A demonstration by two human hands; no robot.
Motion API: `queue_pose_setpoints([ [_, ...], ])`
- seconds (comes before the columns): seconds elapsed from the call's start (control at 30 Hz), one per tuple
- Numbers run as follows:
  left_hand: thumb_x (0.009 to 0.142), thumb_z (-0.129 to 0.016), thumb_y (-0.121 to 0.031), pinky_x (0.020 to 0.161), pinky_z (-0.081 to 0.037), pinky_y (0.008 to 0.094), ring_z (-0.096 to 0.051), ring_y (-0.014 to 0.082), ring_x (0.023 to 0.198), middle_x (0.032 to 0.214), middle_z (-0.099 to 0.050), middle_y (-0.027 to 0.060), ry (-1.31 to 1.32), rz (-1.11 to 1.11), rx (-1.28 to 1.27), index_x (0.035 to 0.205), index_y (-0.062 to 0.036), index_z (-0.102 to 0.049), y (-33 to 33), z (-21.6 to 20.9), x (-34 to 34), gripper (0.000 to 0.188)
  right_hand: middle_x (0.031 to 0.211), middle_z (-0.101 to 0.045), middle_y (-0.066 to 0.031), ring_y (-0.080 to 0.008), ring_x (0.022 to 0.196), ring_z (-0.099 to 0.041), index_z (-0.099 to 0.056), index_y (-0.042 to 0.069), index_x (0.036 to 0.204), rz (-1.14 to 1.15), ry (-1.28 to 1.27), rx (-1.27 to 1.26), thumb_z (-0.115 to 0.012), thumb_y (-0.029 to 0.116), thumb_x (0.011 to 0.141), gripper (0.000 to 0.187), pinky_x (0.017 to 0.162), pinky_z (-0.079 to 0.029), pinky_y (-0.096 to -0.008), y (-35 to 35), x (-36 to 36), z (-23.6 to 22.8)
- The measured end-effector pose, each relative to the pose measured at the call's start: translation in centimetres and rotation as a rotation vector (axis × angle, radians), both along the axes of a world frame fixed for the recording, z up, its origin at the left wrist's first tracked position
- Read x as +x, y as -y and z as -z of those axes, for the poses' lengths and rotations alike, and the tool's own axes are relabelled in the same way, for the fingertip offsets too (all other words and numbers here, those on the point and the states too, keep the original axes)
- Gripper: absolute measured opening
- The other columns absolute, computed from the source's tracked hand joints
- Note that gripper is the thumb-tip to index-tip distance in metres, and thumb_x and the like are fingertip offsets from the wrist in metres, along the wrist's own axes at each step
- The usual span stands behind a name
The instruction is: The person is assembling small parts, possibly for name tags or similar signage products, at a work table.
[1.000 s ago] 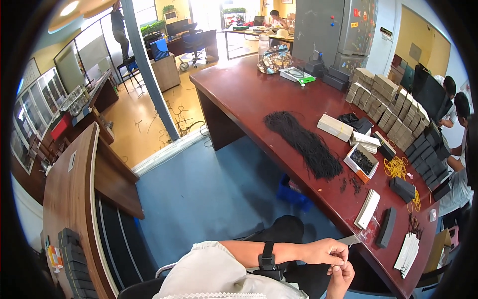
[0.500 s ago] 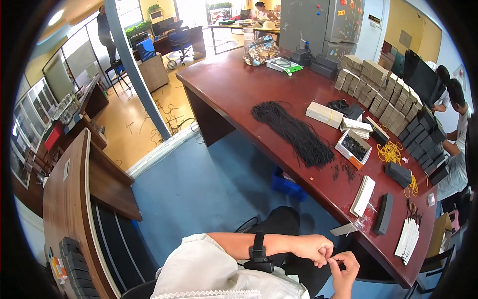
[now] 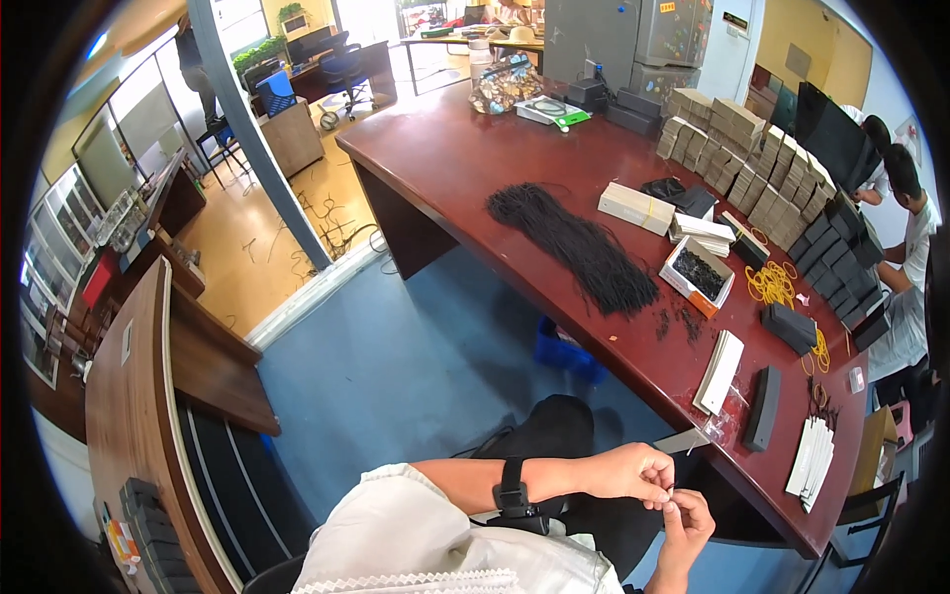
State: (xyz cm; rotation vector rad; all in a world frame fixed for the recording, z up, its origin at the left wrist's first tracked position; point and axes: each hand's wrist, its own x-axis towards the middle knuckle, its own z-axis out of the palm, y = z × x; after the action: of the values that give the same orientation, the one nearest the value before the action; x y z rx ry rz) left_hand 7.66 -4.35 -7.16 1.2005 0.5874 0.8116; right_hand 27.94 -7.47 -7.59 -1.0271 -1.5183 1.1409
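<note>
Above my lap, at the table's near edge, my left hand (image 3: 633, 474) and my right hand (image 3: 690, 519) meet at the fingertips. Both are closed in a pinch. A tiny dark bit shows between the fingertips, too small to name. A black band with a small device (image 3: 515, 500) is strapped on my left forearm. Closest to the hands on the dark red table (image 3: 426, 148) are a stack of white card strips (image 3: 719, 372) and a long black box (image 3: 761, 409). White strips with black cords (image 3: 812, 459) lie further right.
A bundle of black cords (image 3: 574, 247) lies across the table by an open box of small black pieces (image 3: 697, 274). Yellow rubber bands (image 3: 771, 284) and stacked grey card bundles (image 3: 737, 158) are beyond. A blue bin (image 3: 566, 351) stands below. People (image 3: 905, 257) are at the right.
My hands have come up slightly, the left fingers curling more over the right fingertips. The view has shifted a little, so the table sits slightly further left and higher.
</note>
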Motion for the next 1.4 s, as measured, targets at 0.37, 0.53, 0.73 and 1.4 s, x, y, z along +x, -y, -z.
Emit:
queue_pose_setpoints([
  [0.37,0.092,-0.066,-0.009,0.074,-0.053,0.0257,-0.066,0.0119,0.08,0.09,-0.069,0.0083,0.077,-0.031,-0.01,0.097,0.0017,-0.059,0.5,0.5,0.2,0.014,0.085,-0.063,-0.0107,-0.0203,0.078,-0.06,-0.062,0.001,0.086,0.102,0.151,0.184,-0.069,0.004,0.083,0.008,0.071,-0.047,-0.031,0.1,-1.2,-0.3],
  [0.53,0.091,-0.066,-0.003,0.082,-0.054,0.028,-0.066,0.0135,0.092,0.097,-0.069,0.0094,0.063,-0.084,0.0,0.102,0.0027,-0.063,0.6,0.6,-0.4,0.013,0.085,-0.063,-0.0122,-0.0259,0.076,-0.061,-0.062,0.002,0.087,0.081,0.329,0.354,-0.067,0.002,0.082,0.007,0.071,-0.049,-0.0337,-0.5,-1.2,-1.6],
  [0.73,0.091,-0.067,-0.006,0.08,-0.05,0.024,-0.062,0.0076,0.087,0.094,-0.067,0.0039,0.112,-0.127,-0.139,0.097,-0.0011,-0.063,0.2,0.7,0.2,0.008,0.089,-0.066,-0.0084,-0.0258,0.077,-0.065,-0.066,0.004,0.092,0.169,0.583,0.686,-0.077,0.004,0.073,0.022,0.069,-0.051,-0.0362,-0.4,-1.3,-1.9],
  [1.4,0.086,-0.065,0.004,0.086,-0.046,0.0282,-0.058,0.0107,0.092,0.096,-0.061,0.0036,0.228,-0.228,-0.045,0.086,-0.0054,-0.056,0.7,1.5,0.7,0.014,0.083,-0.065,-0.0064,-0.0139,0.074,-0.061,-0.066,0.0,0.087,0.113,0.018,0.076,-0.072,-0.001,0.078,0.011,0.068,-0.049,-0.0261,-0.4,-1.7,-0.4],
])
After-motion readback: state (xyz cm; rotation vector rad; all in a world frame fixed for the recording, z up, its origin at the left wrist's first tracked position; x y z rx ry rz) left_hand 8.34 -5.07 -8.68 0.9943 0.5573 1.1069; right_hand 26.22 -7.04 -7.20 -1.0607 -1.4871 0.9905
